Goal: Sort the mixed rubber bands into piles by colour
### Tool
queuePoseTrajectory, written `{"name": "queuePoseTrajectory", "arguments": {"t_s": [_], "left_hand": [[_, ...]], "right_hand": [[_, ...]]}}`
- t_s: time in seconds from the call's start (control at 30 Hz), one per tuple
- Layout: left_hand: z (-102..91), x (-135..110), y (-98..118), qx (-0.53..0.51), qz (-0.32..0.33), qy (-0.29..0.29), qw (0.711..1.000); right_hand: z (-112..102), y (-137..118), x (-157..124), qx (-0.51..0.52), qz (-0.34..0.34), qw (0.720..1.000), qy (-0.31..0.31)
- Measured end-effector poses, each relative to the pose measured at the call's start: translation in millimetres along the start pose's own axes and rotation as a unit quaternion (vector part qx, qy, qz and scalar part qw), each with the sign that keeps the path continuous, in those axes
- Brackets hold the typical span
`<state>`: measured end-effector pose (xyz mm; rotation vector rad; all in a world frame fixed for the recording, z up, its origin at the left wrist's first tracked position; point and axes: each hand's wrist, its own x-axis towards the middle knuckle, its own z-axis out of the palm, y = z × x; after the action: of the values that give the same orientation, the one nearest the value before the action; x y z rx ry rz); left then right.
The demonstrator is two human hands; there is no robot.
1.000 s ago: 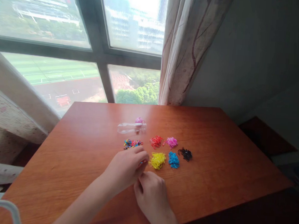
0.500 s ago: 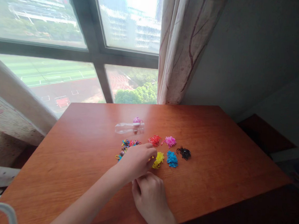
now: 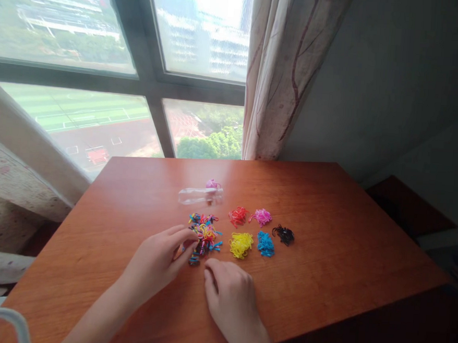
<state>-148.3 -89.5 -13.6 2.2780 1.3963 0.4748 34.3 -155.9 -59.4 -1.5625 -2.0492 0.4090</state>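
Small rubber bands of mixed colours lie in a loose pile [image 3: 207,235]. My left hand [image 3: 164,253] is at its left side, the tips of thumb and forefinger close together at the bands; the pinch looks closed on a band, though the tips are small in view. My right hand [image 3: 231,286] rests on the table just below the pile, fingers curled in; whatever is under them is hidden. To the right lie single-colour piles: yellow bands [image 3: 241,245], blue bands [image 3: 265,244], red bands [image 3: 238,216], pink bands [image 3: 262,217] and black bands [image 3: 284,235].
Behind the piles, a clear plastic container [image 3: 194,195] lies on the brown table [image 3: 324,262], with a pinkish-purple piece [image 3: 212,184] by its right end. Windows and a patterned curtain [image 3: 278,81] stand beyond the far edge. A white curved bar [image 3: 7,315] shows at lower left.
My left hand has moved left and back from beside the yellow bands to the mixed pile, uncovering both piles. My right hand has hardly moved.
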Motion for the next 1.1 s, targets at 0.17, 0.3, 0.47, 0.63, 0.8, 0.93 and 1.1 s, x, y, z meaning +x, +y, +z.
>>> {"name": "queuePoseTrajectory", "arguments": {"t_s": [0.17,0.3,0.47,0.63,0.8,0.93,1.1], "left_hand": [[13.0,-28.1,-12.3,-0.017,-0.033,-0.002,0.999],[20.3,-36.0,-13.6,-0.031,-0.044,0.007,0.999],[22.5,-34.8,-12.2,-0.022,-0.050,0.016,0.998],[22.1,-34.4,-11.8,-0.015,-0.048,0.010,0.999],[21.3,-34.4,-10.3,-0.009,-0.055,0.004,0.998],[21.9,-34.1,-10.4,-0.005,-0.052,0.011,0.999],[23.3,-34.6,-11.7,-0.005,-0.044,0.022,0.999]], "right_hand": [[1.3,-1.3,2.4,-0.018,0.008,1.000,-0.004],[1.2,-4.0,4.9,-0.025,0.010,1.000,-0.014],[3.3,-8.3,11.0,-0.015,0.005,1.000,-0.018],[7.7,-11.4,16.4,-0.020,0.009,1.000,-0.011],[9.8,-8.7,16.3,-0.021,-0.006,1.000,0.006],[8.9,-6.4,14.0,-0.001,-0.019,0.999,0.026],[5.7,-7.8,11.6,0.038,-0.020,0.998,0.042]]}}
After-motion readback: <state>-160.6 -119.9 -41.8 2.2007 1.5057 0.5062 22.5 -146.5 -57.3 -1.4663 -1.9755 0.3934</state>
